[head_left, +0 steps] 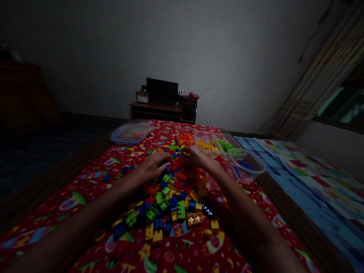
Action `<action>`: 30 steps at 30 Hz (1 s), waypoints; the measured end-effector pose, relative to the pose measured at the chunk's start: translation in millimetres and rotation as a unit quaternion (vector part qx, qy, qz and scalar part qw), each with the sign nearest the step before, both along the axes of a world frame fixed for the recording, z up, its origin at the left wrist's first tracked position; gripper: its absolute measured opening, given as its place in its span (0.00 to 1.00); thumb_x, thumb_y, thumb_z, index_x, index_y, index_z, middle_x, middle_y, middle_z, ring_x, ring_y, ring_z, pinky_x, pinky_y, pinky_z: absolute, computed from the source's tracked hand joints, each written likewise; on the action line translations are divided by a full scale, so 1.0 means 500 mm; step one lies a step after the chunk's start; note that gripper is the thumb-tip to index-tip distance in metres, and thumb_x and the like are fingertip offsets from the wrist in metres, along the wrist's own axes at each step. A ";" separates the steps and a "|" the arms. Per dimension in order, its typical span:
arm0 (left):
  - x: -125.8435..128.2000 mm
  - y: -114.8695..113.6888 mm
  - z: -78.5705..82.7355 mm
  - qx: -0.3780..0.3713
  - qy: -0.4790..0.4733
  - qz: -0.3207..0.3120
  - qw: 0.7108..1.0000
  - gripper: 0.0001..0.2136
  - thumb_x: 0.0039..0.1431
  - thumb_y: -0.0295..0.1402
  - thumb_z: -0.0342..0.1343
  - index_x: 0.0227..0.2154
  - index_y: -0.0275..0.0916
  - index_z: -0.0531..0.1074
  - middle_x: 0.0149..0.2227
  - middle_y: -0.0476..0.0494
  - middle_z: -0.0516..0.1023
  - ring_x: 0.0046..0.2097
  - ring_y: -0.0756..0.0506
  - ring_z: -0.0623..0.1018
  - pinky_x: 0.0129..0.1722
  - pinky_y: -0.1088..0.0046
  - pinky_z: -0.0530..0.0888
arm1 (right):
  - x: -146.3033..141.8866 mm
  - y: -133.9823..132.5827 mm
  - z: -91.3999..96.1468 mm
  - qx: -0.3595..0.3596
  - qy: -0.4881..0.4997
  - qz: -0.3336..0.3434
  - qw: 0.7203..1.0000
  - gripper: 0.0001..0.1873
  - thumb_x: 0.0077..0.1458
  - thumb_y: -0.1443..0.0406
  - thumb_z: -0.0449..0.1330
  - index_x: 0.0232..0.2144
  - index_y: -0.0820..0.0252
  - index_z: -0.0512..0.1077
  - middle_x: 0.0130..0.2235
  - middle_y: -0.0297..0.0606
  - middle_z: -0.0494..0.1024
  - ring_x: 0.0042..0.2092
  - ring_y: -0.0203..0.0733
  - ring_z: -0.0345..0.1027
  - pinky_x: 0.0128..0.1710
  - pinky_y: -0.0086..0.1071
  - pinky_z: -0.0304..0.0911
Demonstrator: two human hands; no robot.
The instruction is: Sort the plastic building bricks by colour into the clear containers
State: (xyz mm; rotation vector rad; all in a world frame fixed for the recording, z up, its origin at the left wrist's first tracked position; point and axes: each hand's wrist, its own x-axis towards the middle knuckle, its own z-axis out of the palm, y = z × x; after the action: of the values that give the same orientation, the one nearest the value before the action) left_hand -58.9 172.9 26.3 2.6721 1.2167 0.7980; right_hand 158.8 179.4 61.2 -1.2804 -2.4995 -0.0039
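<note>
A pile of toy building blocks (173,193) in blue, green, yellow, orange and red lies on a red patterned cloth (93,197). Over the far left part of the pile is my left hand (153,165), its thumb and fingers apart and nothing seen in them. My right hand (196,156) is above the far side of the pile, close to the clear tubs. Its fingers are curled together, and what they hold, if anything, is hidden. Sorted blocks fill the tubs by colour: orange blocks (185,139), yellow blocks (207,145), green blocks (226,146) and blue blocks (245,164).
Clear plastic lids (131,133) are stacked at the far left of the cloth. A round clear tub rim (263,170) marks the right side. Beyond stand a desk (156,107) and a dark monitor (162,91). Checkered bedding (321,167) lies to the right.
</note>
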 end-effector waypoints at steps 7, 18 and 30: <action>0.016 -0.009 -0.023 -0.016 -0.007 -0.017 1.000 0.22 0.61 0.46 0.43 0.50 0.37 0.69 0.53 0.36 0.73 0.55 0.40 0.70 0.56 0.61 0.66 | -0.026 -0.027 -0.028 -0.042 0.068 0.000 0.997 0.10 0.51 0.70 0.58 0.38 0.64 0.73 0.34 0.38 0.76 0.33 0.34 0.65 0.31 0.26 0.53; 0.028 -0.028 0.024 -0.063 -0.075 -0.005 0.995 0.15 0.55 0.44 0.51 0.33 0.40 0.76 0.34 0.47 0.79 0.36 0.45 0.76 0.39 0.71 0.72 | -0.049 -0.032 -0.033 -0.282 0.515 0.074 0.806 0.19 0.32 0.58 0.69 0.23 0.60 0.65 0.22 0.27 0.68 0.25 0.32 0.64 0.28 0.27 0.61; 0.032 -0.035 0.034 -0.057 -0.076 0.008 0.995 0.17 0.54 0.46 0.52 0.37 0.40 0.77 0.37 0.44 0.80 0.39 0.43 0.77 0.41 0.69 0.72 | -0.026 -0.048 -0.003 -0.106 0.410 0.015 0.906 0.16 0.51 0.68 0.58 0.44 0.58 0.70 0.36 0.37 0.78 0.37 0.38 0.72 0.35 0.30 0.65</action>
State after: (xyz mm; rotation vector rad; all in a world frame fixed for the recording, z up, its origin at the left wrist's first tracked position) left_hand -42.6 155.4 43.4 2.4648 1.2104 0.8881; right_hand 145.7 155.2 59.5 -1.0149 -1.8050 0.6850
